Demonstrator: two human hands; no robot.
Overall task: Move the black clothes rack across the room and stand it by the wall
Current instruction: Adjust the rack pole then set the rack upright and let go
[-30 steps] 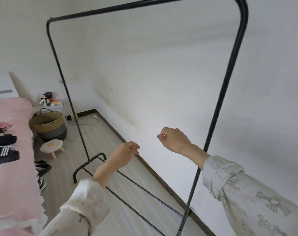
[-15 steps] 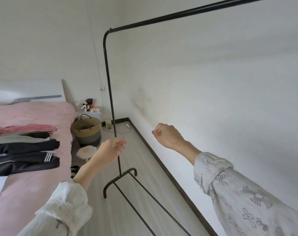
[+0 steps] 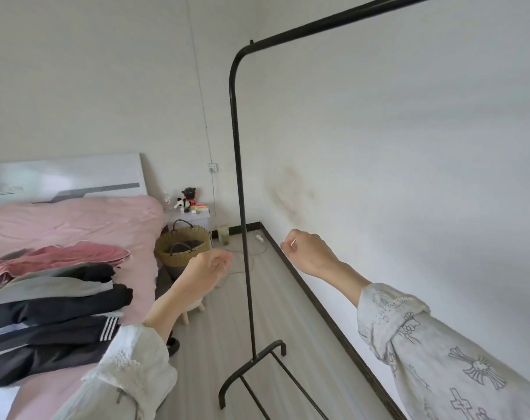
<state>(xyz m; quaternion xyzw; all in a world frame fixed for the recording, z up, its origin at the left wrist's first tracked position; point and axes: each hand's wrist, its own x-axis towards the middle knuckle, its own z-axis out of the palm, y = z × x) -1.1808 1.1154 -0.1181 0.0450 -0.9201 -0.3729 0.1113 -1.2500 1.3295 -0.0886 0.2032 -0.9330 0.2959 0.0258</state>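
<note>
The black clothes rack (image 3: 242, 207) stands upright on the wood floor close to the white wall (image 3: 409, 153) on the right. Its left upright, curved foot (image 3: 251, 363) and part of the top bar (image 3: 333, 22) show; its right end is out of frame. My left hand (image 3: 207, 269) hovers just left of the upright, fingers loosely curled, not touching it and holding nothing. My right hand (image 3: 310, 253) is raised between the upright and the wall, closed in a fist with a thin white stick (image 3: 293, 242) poking out.
A bed with a pink cover (image 3: 61, 225) and folded dark clothes (image 3: 51, 316) fills the left. A woven basket (image 3: 183, 247), a small stool (image 3: 194, 310) and a nightstand (image 3: 194, 218) with toys sit behind the rack. A dark skirting board (image 3: 327, 313) runs along the wall.
The view has swung left, so the rack sits further right in frame and its right upright is gone from sight. Both hands stay off the rack at much the same height.
</note>
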